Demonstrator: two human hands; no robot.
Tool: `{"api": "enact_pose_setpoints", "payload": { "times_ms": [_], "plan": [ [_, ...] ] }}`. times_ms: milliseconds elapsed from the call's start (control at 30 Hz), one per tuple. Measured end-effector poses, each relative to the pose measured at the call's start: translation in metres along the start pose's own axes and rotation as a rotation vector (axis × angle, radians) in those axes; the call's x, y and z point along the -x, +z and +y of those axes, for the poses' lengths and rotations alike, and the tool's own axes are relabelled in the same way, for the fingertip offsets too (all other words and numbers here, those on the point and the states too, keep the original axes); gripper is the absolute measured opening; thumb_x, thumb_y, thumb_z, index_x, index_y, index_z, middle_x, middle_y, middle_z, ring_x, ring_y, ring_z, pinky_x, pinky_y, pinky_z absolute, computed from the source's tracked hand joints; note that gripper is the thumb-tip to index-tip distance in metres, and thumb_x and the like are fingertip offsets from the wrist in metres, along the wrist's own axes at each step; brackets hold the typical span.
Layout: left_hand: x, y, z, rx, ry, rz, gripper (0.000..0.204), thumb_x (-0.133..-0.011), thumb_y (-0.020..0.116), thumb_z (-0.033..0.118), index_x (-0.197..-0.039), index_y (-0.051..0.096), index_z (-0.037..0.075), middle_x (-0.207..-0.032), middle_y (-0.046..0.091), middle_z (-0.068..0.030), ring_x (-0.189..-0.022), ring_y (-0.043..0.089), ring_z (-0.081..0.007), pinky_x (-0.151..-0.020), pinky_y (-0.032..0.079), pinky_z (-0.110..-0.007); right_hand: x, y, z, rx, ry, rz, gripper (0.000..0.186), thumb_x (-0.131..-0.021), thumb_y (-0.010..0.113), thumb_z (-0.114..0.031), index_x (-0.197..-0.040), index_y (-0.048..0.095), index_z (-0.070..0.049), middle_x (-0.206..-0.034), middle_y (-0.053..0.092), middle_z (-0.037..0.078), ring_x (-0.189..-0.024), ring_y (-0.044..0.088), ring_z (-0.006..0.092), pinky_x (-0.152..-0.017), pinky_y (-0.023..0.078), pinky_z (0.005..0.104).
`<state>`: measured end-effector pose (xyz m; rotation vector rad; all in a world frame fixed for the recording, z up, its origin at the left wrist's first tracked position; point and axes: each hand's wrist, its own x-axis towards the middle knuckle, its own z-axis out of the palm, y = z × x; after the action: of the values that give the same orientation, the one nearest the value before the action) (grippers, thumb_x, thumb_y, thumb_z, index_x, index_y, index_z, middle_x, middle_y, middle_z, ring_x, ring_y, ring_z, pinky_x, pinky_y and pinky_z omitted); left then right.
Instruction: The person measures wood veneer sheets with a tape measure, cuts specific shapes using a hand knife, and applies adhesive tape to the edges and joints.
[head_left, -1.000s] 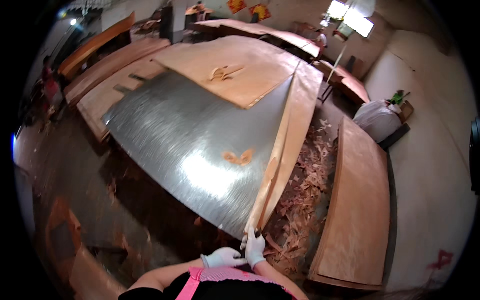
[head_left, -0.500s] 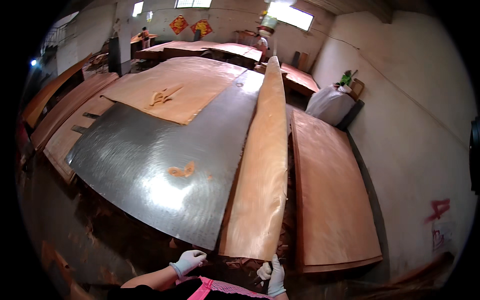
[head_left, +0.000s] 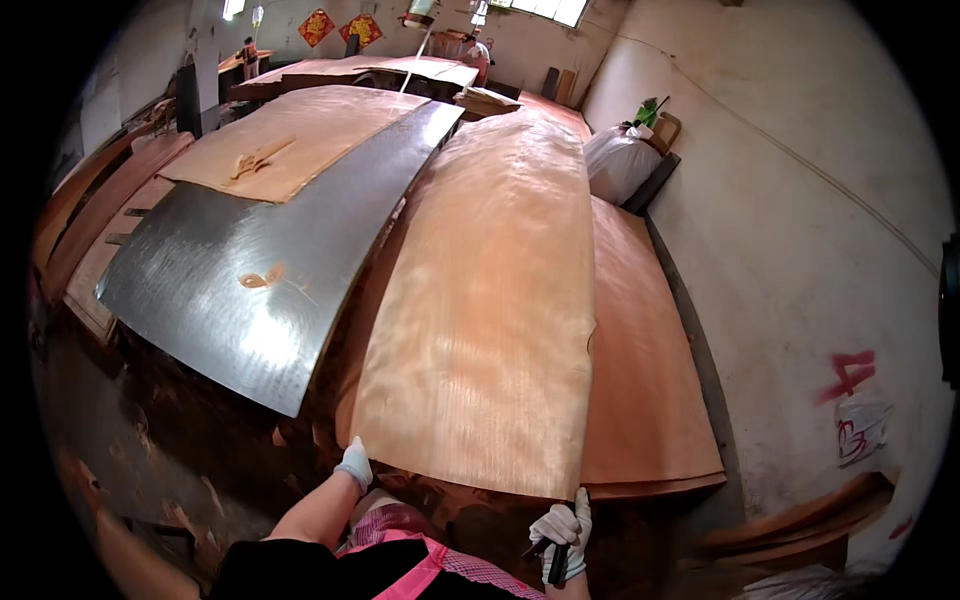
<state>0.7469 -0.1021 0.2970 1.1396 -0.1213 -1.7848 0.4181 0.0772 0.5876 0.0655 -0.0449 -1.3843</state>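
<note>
A long, pale wood veneer sheet [head_left: 480, 300] stretches away from me, lying over the stack of veneer on the right. My left hand [head_left: 355, 463], in a white glove, is closed at its near left corner. At the near right corner is my right hand [head_left: 562, 528], also gloved, with thumb and finger up at the edge. That same hand grips a dark-handled tool [head_left: 558, 562]; the kind of tool cannot be made out. To the left lies a shiny dark metal-like sheet [head_left: 230, 270], with a small scrap of veneer [head_left: 262, 277] on it.
Beneath the held sheet, the veneer stack [head_left: 650, 400] runs along the wall on the right. Another veneer sheet [head_left: 300, 130] covers the far part of the dark sheet. A white plastic bag [head_left: 615, 165] stands far right. Wood scraps litter the floor [head_left: 200, 450]. People are at the back.
The veneer sheet has moved right and opened out wide, from the gap between the stacks onto the right stack. My left hand has gone from empty to its left corner. The view has shifted right.
</note>
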Motion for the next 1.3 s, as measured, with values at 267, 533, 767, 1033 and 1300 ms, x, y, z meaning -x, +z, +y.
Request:
{"api": "enact_pose_setpoints", "payload": {
  "times_ms": [267,533,767,1033,1300],
  "plan": [
    [-0.041,0.037,-0.072,0.401,-0.321,-0.043,0.057,-0.097,0.035,0.053,-0.138,0.05,0.017,-0.142,0.053,-0.0046,-0.127,0.05,-0.0307,-0.104,0.041,-0.05,0.058,-0.013,-0.118,0.116,-0.094,0.138,0.064,-0.105,0.023,-0.053,-0.052,0.037,-0.02,-0.045,0.03,-0.008,-0.035,0.034,0.0046,-0.046,0.036,0.0212],
    [-0.057,0.134,-0.121,0.654,0.141,0.036,0.054,-0.101,0.033,0.048,-0.134,0.055,0.01,-0.134,0.059,-0.0119,-0.121,0.056,-0.0356,-0.102,0.047,-0.053,0.094,-0.014,-0.274,0.504,-0.216,0.559,0.058,-0.107,0.027,-0.048,-0.059,0.041,-0.019,-0.045,0.023,-0.008,-0.034,0.021,0.0058,-0.039,0.025,0.0225],
    [-0.058,0.148,-0.143,0.564,0.185,0.494,0.04,-0.1,0.048,0.041,-0.128,0.058,0.015,-0.122,0.065,-0.0022,-0.114,0.061,-0.0247,-0.096,0.052,-0.043,0.136,0.004,-0.41,0.715,-0.159,0.916,0.057,-0.103,0.037,-0.054,-0.06,0.038,-0.017,-0.048,0.026,-0.003,-0.039,0.026,0.0135,-0.035,0.023,0.0291],
    [-0.048,0.2,-0.219,0.448,0.176,0.33,0.025,-0.099,0.053,0.024,-0.117,0.061,0.009,-0.116,0.066,-0.0066,-0.108,0.062,-0.0299,-0.096,0.051,-0.045,0.161,0.031,-0.538,1.126,-0.354,1.003,0.052,-0.101,0.052,-0.041,-0.057,0.036,-0.021,-0.045,0.029,-0.004,-0.035,0.031,0.0127,-0.034,0.023,0.0266],
    [0.009,0.28,-0.339,0.342,0.298,0.435,0.023,-0.098,0.054,0.023,-0.114,0.063,0.01,-0.11,0.067,-0.0051,-0.103,0.063,-0.0273,-0.092,0.051,-0.042,0.241,0.026,-0.678,1.455,-0.258,1.098,0.047,-0.1,0.054,-0.044,-0.062,0.043,-0.019,-0.048,0.04,-0.003,-0.037,0.042,0.0129,-0.034,0.03,0.0279]
  ]
}}
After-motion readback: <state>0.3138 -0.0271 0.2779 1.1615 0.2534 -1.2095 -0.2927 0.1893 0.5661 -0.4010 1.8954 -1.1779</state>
